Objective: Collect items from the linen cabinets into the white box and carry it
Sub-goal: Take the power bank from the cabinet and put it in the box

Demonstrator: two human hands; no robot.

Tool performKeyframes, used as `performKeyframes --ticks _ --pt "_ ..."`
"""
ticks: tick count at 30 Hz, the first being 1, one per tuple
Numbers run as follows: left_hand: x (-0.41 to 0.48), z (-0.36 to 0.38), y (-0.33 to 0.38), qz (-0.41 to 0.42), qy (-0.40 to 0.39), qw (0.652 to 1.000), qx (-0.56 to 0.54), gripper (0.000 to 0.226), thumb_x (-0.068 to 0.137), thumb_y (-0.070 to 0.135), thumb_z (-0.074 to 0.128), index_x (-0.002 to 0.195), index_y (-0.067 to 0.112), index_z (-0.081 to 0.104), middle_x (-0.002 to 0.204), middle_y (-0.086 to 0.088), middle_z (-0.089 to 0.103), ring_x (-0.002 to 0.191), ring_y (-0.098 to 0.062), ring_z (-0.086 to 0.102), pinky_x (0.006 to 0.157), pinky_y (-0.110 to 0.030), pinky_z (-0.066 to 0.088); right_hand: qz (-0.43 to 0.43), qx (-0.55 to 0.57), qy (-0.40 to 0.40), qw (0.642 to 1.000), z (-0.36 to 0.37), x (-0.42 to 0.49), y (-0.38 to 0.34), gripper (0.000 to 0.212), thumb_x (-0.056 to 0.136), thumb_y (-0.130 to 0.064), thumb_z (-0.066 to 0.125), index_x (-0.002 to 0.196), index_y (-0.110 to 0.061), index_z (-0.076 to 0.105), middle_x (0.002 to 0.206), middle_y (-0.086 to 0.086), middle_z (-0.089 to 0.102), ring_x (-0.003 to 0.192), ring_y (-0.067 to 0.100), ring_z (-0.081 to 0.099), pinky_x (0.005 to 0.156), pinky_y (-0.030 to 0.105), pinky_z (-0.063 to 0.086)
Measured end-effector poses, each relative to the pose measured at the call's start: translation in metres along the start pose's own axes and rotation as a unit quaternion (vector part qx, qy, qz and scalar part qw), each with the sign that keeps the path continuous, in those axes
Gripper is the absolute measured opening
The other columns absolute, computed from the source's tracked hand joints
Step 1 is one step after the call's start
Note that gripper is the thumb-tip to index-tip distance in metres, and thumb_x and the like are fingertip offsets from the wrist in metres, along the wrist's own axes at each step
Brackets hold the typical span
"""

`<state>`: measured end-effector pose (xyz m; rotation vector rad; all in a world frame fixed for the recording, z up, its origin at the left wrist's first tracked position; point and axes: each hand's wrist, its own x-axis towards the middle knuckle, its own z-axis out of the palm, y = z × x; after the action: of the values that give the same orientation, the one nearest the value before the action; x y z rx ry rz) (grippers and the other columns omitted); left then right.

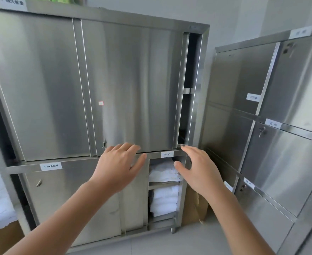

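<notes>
Storeroom, pale walls, grey floor; big steel cabinet (125, 80) straight ahead, second cabinet (280, 144) w/ labelled doors off to the right. Lower right bay of the big one is open: folded white towels (162, 172) in two stacks, one on the shelf (162, 185) and one below it. White box not in view anywhere.

Left hand (118, 166) & right hand (201, 170) both up in front of that bay, fingers spread wide, holding nothing. Can't tell if either touches the steel.

Risks, as I judge them:
- The opening is narrow, between the sliding door (78, 199) edge & the cabinet frame. A stack pulled out at an angle could catch there and come unfolded
- Taking only the upper layers could drag the rest off the shelf, prob. onto the floor or the cardboard (193, 207) beside the cabinet
- Knuckles near bare metal edges, so a fast reach may scrape
- With no box in sight, a loose armful has to travel some way and could slip
</notes>
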<state>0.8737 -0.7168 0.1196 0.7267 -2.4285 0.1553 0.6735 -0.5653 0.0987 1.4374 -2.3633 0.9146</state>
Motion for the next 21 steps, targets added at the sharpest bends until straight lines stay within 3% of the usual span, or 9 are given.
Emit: performKeyframes --ticks 11,21 --pt "0.041 0.069 0.091 0.050 -0.042 0.998 -0.020 0.053 0.095 0.055 0.027 0.119 0.023 0.062 0.107 0.007 0.066 0.098 -0.021 0.063 0.086 -0.034 0.044 0.027 -0.022 -0.013 0.999 -0.017 -0.006 0.096 0.068 0.098 -0.051 0.055 0.157 -0.024 0.034 0.157 -0.010 0.042 0.146 0.010 0.031 0.111 0.031 0.037" --pt "0.117 0.160 0.120 0.113 -0.026 0.989 -0.096 0.051 0.096 0.056 0.031 0.114 0.024 0.066 0.109 0.009 0.069 0.100 -0.016 0.064 0.087 -0.032 0.046 0.083 -0.094 -0.007 0.992 -0.001 0.023 0.163 0.065 0.097 -0.051 0.056 0.154 -0.025 0.036 0.154 -0.011 0.045 0.144 0.012 0.035 0.108 0.030 0.040"
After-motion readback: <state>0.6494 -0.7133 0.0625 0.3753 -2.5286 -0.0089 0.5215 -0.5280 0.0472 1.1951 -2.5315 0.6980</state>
